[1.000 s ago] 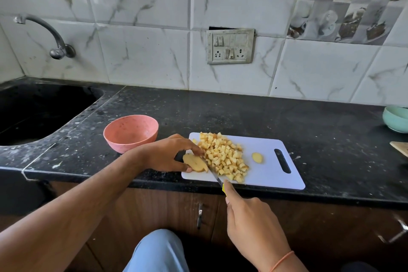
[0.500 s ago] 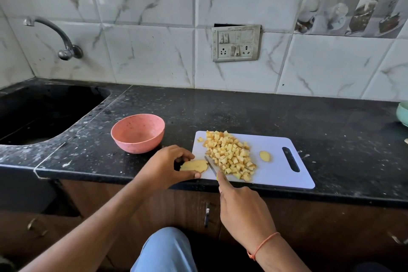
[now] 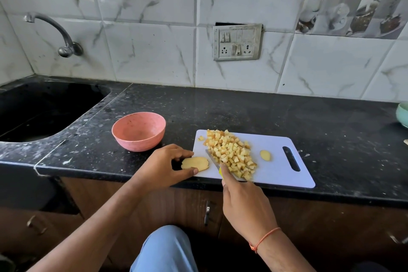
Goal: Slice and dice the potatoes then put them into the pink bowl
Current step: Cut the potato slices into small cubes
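- The sink (image 3: 44, 108) fills the far-left corner of the bench (image 3: 242, 112), with the tap (image 3: 64, 40) on the wall above it.
- The pink bowl (image 3: 138, 130) stands on the bench just left of the cutting board (image 3: 278, 174); I see no potato in it yet.
- My left hand (image 3: 163, 165) rests at the board's near-left corner, thumb and fingertips pinching a flat potato slice (image 3: 195, 163) that overhangs the left edge.
- My right hand (image 3: 245, 203) is curled round the knife (image 3: 213, 159) handle, forefinger laid along the top. The blade lies on the board, pointing to the far-left, against the left flank of the diced potato (image 3: 229, 153) heap.
- A small end piece (image 3: 265, 155) lies alone between the heap and the board's handle slot.
- To dice this slice well, I think I should draw it fully onto the board first, lay it flat, tuck my fingertips back, then cut strips and cross them.
- Against half a second ago, the slice lies flatter and farther left, off the corner, and the blade has settled nearer the heap. A second ago I held the piece right beside the cubes.
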Motion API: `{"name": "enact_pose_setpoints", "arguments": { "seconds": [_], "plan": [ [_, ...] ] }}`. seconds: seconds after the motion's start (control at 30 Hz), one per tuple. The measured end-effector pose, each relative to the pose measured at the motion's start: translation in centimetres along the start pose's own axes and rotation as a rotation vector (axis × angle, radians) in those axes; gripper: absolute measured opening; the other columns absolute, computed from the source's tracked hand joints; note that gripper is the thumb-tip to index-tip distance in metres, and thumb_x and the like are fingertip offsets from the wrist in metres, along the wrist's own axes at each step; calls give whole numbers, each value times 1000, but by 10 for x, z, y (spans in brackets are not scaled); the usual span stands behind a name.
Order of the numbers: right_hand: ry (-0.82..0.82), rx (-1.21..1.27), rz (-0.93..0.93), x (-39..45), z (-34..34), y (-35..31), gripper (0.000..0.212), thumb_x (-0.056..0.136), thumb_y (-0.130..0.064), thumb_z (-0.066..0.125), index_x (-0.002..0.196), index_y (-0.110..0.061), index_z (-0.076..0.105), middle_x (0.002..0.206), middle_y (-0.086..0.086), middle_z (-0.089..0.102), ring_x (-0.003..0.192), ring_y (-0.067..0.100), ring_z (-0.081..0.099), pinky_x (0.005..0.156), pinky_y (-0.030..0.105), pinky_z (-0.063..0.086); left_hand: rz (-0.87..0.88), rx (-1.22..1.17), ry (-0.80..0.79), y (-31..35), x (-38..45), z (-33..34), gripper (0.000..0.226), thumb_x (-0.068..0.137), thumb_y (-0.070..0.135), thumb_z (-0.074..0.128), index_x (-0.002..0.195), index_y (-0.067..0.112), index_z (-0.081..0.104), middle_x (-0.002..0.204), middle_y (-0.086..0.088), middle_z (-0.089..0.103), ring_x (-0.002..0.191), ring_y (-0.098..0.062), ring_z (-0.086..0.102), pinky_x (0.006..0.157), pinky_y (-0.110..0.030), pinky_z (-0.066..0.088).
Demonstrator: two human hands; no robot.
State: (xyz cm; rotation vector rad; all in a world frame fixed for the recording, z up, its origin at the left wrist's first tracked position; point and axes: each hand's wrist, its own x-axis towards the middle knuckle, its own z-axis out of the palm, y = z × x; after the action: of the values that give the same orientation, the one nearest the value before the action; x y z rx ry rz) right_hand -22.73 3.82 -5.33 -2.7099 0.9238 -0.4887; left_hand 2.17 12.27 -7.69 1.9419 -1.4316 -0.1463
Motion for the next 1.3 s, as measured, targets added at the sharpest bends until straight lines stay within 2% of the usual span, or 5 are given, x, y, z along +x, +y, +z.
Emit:
{"name": "enact_pose_setpoints", "arguments": {
  "seconds": [0.1,0.53,0.7,1.0,1.3],
  "plan": [
    [13,-27,-8,-2,1,-8,56,110,-34,35,164,-33,21,72,-9,56,66,11,57,59,28,51,-25,-7,26,0,0,1,51,78,59,87,123,37,78,108,23,67,97,-3,63,78,-17,51],
    [-102,-237,-14,22,2,-31,69,103,-14,41,166,-20,14,84,2,55,73,20,47,50,28,25,-129,-28,82,9,5,12,54,74,58,91,121,36,80,107,22,68,96,-1,65,83,-23,54],
    [-141,-226,-38,9,-3,-21,70,105,-19,43,166,-24,10,77,-2,52,66,15,48,59,31,39,-140,-5,97,13,3,12,52,75,57,90,121,36,79,109,22,68,98,2,64,85,-18,53],
    [-174,-207,-31,-43,-19,-5,72,107,-23,37,165,-32,-4,71,-7,54,55,11,46,50,25,34,-161,-13,127,14,6,15,50,77,59,89,120,35,80,109,21,69,96,2,64,84,-17,52],
    [-30,-116,-49,-15,-12,-9,63,108,-28,38,166,-30,12,70,-7,56,60,12,53,53,25,39,-179,-65,43,7,8,6,54,68,62,93,115,40,79,100,21,71,92,4,64,78,-21,57]
  ]
}}
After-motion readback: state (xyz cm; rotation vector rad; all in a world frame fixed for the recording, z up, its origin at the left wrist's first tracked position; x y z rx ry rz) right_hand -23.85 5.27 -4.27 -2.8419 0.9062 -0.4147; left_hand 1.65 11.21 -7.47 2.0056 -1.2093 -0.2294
